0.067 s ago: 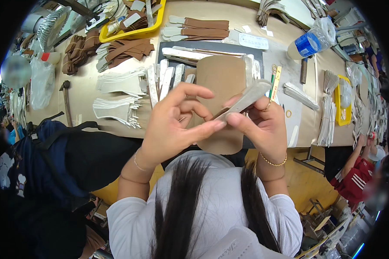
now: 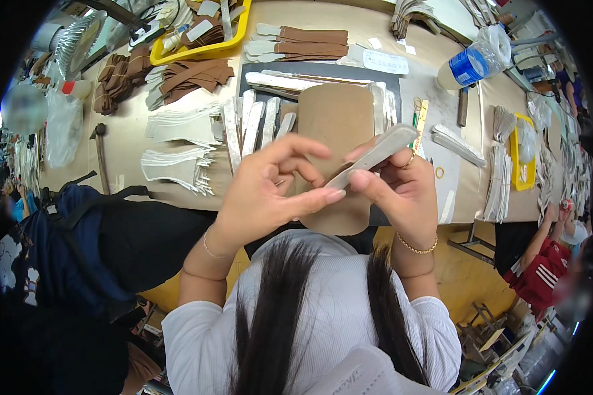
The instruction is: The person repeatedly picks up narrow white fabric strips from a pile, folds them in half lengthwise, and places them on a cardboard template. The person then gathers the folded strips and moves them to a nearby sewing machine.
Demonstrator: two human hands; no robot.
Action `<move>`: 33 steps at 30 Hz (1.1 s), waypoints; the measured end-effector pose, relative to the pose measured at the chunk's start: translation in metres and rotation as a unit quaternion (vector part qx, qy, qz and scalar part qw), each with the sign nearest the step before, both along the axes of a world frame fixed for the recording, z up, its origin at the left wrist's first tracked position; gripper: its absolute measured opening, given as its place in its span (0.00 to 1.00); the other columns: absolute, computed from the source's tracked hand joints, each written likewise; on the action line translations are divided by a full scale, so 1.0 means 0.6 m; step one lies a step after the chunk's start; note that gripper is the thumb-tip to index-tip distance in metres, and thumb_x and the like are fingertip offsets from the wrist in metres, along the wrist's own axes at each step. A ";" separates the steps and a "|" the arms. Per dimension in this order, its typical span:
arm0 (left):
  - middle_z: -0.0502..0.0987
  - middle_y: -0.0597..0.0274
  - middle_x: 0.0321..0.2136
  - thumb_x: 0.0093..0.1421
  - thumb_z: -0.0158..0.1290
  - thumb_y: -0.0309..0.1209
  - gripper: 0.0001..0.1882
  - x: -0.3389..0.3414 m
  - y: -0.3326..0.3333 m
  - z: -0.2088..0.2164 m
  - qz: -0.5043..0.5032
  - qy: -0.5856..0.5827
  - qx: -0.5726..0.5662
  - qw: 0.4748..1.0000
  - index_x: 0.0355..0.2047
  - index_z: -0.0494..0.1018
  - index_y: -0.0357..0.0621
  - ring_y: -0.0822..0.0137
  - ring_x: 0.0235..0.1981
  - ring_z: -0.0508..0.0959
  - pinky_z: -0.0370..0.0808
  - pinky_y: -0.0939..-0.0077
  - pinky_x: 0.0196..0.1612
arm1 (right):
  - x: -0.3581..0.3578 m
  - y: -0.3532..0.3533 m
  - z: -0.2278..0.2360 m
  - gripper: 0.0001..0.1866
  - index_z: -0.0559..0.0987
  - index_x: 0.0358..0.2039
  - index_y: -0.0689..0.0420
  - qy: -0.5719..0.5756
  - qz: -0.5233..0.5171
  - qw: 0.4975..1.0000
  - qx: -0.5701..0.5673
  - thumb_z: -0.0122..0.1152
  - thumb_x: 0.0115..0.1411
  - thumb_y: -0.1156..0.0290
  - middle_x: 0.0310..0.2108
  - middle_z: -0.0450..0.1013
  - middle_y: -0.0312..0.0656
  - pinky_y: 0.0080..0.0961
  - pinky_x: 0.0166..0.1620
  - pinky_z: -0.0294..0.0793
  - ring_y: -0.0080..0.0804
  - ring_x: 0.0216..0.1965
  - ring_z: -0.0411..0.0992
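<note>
A pale grey-white leather strip (image 2: 383, 147) with a brown side is held slantwise above the table. My right hand (image 2: 405, 201) grips it, thumb on the pale face and fingers behind. At its lower end, my left hand (image 2: 260, 191) pinches the tip between the thumb and a bent finger; the index finger is raised away from it. Beneath both hands lies a brown rounded board (image 2: 336, 122). Pale strips (image 2: 252, 125) lie left of the board, and others (image 2: 290, 81) are beyond it on a dark mat (image 2: 395, 82).
Bundles of white pieces (image 2: 178, 164) and brown straps (image 2: 197, 82) lie to the left, near a hammer (image 2: 101, 155). A yellow tray (image 2: 234, 45) stands at the far left. On the right are a bottle with a blue label (image 2: 468, 68), another hammer (image 2: 463, 108) and a yellow basket (image 2: 524, 178).
The strip has shifted very slightly in my fingers, its upper end a touch to the right and lower. Both hands keep their hold.
</note>
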State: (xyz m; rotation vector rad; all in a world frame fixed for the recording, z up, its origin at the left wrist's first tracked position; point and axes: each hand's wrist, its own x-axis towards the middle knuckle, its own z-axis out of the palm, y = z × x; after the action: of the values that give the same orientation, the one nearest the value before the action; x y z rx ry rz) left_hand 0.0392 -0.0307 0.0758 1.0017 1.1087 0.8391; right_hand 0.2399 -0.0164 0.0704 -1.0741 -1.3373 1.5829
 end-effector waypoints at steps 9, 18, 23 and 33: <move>0.72 0.74 0.17 0.55 0.62 0.30 0.09 0.014 0.022 -0.021 -0.113 0.082 -0.046 0.989 0.28 0.79 0.35 0.88 0.16 0.62 0.55 0.88 0.17 | 0.003 -0.014 -0.042 0.43 0.53 0.61 0.57 0.059 -0.108 0.992 0.015 0.67 0.49 0.82 0.28 0.72 0.37 0.21 0.43 0.71 0.23 0.36 0.73; 0.72 0.74 0.17 0.55 0.61 0.27 0.08 0.013 0.019 -0.045 -0.104 0.087 -0.079 0.988 0.26 0.76 0.34 0.88 0.17 0.64 0.56 0.91 0.18 | 0.014 -0.004 -0.087 0.47 0.48 0.64 0.55 -0.002 -0.121 0.991 0.052 0.66 0.49 0.81 0.35 0.68 0.38 0.20 0.46 0.68 0.21 0.38 0.68; 0.68 0.78 0.14 0.55 0.61 0.27 0.07 -0.002 0.013 -0.057 -0.097 0.045 -0.101 0.989 0.24 0.76 0.36 0.89 0.15 0.61 0.51 0.90 0.17 | 0.017 -0.003 -0.098 0.51 0.48 0.65 0.55 -0.068 -0.097 0.992 0.046 0.71 0.46 0.76 0.46 0.62 0.41 0.23 0.51 0.64 0.24 0.46 0.63; 0.60 0.82 0.11 0.55 0.61 0.29 0.09 -0.012 0.015 -0.075 -0.112 0.060 -0.107 0.986 0.22 0.74 0.39 0.90 0.14 0.53 0.45 0.87 0.17 | -0.013 -0.006 -0.117 0.57 0.46 0.66 0.54 -0.031 -0.125 0.987 0.092 0.76 0.40 0.72 0.52 0.56 0.44 0.29 0.56 0.62 0.31 0.52 0.59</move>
State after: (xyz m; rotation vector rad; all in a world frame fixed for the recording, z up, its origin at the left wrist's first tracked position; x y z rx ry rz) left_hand 0.0319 -0.0216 0.0311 0.9845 1.1373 0.4721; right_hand 0.2320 -0.0201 0.0004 -1.1342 -1.3050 1.2283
